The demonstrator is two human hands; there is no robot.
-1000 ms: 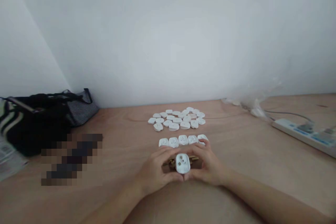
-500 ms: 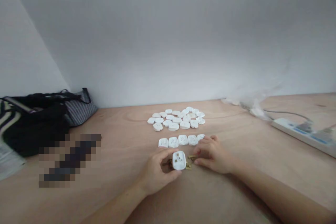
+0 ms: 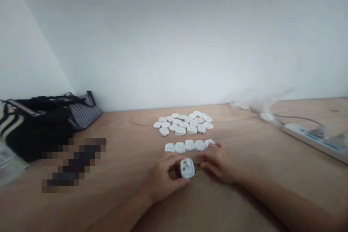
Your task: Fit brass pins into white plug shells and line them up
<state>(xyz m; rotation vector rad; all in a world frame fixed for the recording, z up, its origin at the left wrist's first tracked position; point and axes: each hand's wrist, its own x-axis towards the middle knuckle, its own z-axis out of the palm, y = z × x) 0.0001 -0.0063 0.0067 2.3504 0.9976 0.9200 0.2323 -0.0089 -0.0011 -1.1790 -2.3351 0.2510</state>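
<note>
Left hand (image 3: 163, 178) has a white cover (image 3: 187, 168) pinched by its edges, and the right hand (image 3: 221, 161) is at three o'clock beside it, fingers curled close together; whether they pinch anything, can't tell! Underneath, the wooden worktop (image 3: 130, 130). Black bag (image 3: 40, 130) towards ten, power strip (image 3: 312, 138) between two and three, loose covers (image 3: 183, 124) spread at twelve, a row of five (image 3: 189, 145) nearer. Smallest of all, brass bits (image 3: 197, 174) right by the held cover. One cover being worked on, I'd judge; handling those bits calls for precise fingertips. No brand legible; blue marks on the strip are too blurred.
</note>
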